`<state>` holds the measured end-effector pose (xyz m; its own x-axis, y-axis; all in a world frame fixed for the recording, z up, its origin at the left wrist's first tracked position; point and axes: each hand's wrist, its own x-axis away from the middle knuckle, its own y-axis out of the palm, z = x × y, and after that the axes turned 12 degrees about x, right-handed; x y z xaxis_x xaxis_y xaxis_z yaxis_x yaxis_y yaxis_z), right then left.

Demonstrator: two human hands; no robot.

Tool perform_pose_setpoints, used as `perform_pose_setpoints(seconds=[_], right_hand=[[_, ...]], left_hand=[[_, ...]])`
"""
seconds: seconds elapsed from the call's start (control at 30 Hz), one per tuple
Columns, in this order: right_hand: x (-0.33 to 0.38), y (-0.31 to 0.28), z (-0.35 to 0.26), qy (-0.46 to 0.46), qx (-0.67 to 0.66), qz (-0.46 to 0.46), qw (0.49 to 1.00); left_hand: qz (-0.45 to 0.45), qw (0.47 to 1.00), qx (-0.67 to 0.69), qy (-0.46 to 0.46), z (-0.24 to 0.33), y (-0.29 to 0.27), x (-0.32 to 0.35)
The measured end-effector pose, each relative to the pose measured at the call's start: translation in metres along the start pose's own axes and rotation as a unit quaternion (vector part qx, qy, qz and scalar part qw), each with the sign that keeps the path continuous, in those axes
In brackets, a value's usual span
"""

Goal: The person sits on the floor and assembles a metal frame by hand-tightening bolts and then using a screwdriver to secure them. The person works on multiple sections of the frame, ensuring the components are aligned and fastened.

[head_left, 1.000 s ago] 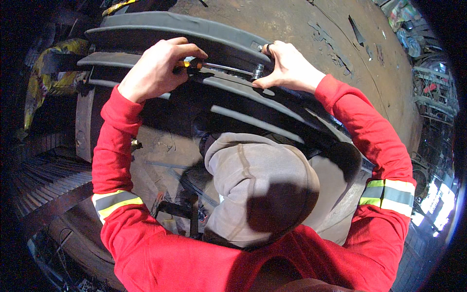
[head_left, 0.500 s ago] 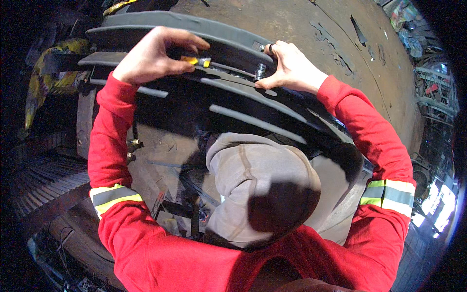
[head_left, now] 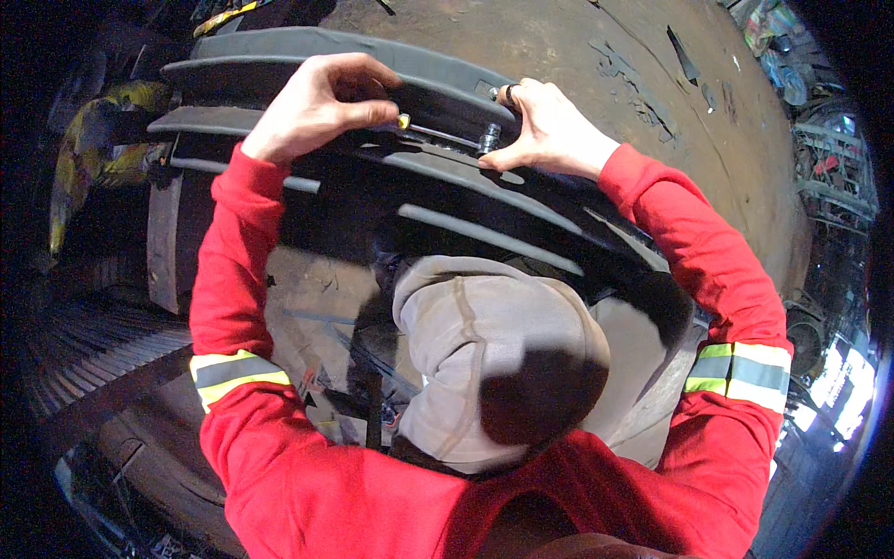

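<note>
Yellow marked the only visible end of the handle (head_left: 403, 122) of a slim, screwdriver-like tool, just past the thumb of the left hand (head_left: 331, 104), which hid the rest. Bare metal made up its shaft (head_left: 442, 136), whose long axis ran from between nine and ten o'clock to between three and four, sloping gently toward the right hand (head_left: 557, 129). At the shaft's far end stood a ribbed metal cylinder (head_left: 490, 138), set across the shaft rather than in line with it. From the left hand, that cylinder lay between three and four o'clock, well apart; from the right hand it lay at about nine, close to the thumb tip, so the right hand was the nearer to it and the left the nearer to the handle. Left thumb and fingers were curled about the handle in what looked like a light grasp. Right thumb and fingers spread in a wide arch, the thumb at the cylinder's six o'clock side; whether it pressed on the cylinder or only on the curved dark bar (head_left: 480, 179) there could not be told.
</note>
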<state>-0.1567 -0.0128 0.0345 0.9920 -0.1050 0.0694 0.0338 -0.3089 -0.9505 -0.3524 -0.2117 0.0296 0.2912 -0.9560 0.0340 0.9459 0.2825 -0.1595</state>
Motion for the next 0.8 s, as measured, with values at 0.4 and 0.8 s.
perform_pose_setpoints(seconds=[0.4, 0.8], right_hand=[[-0.002, -0.018, 0.000, 0.042, -0.054, -0.147, 0.987], [-0.016, -0.029, 0.057, 0.015, -0.268, -0.272, 0.924]], left_hand=[[0.470, 0.823, 0.265, 0.178, 0.041, 0.050, -0.027], [0.236, 0.864, 0.146, 0.421, 0.109, 0.136, -0.068]])
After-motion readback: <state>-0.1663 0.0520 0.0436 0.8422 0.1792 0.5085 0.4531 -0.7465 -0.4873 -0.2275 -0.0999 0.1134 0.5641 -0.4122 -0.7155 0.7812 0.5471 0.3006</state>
